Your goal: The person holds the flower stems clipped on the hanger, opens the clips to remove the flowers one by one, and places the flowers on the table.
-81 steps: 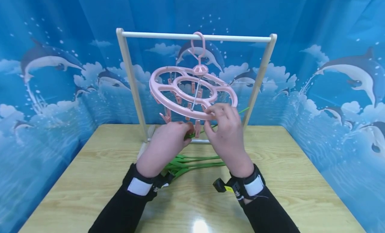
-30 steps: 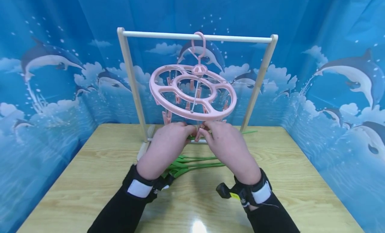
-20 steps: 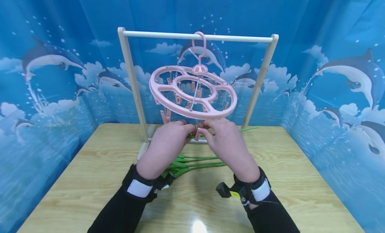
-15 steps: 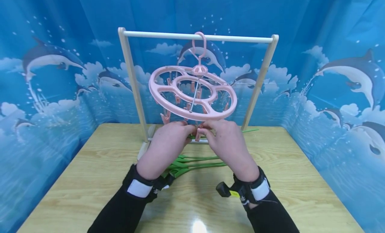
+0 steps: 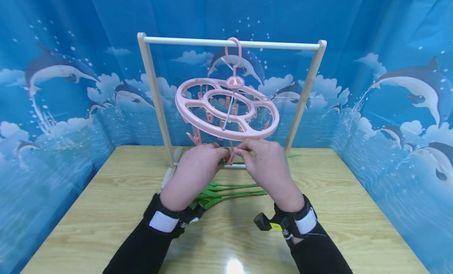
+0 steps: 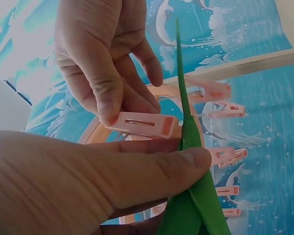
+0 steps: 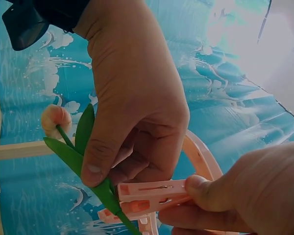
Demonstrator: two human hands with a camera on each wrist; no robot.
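The left hand (image 5: 194, 171) is raised over the wooden surface (image 5: 106, 211), just below the front rim of the pink peg hanger (image 5: 226, 109). Its thumb and fingers (image 6: 137, 176) are curled and pinch a green stem with long leaves (image 6: 191, 196); in the right wrist view a pale pink flower bud (image 7: 55, 119) shows at the stem's far end. The stem stands against the mouth of a pink peg (image 5: 231, 156) that dangles from the hanger's front rim, right between the two hands. Whether the peg already bites the stem cannot be told.

On the surface under the forearms lies a bundle of further green stems (image 5: 226, 190), well below the raised hands.

The peg hanger hangs by its hook from the white bar of a wooden rack (image 5: 152, 93) that stands at the back of the surface, with more pink pegs dangling under its rings. A blue dolphin backdrop (image 5: 53, 77) fills the space behind.

The right hand (image 5: 269, 170) is just beside the left one, nearly touching it. Its thumb and forefinger (image 6: 105, 93) pinch the rear end of the same pink peg, the other fingers loosely curled behind
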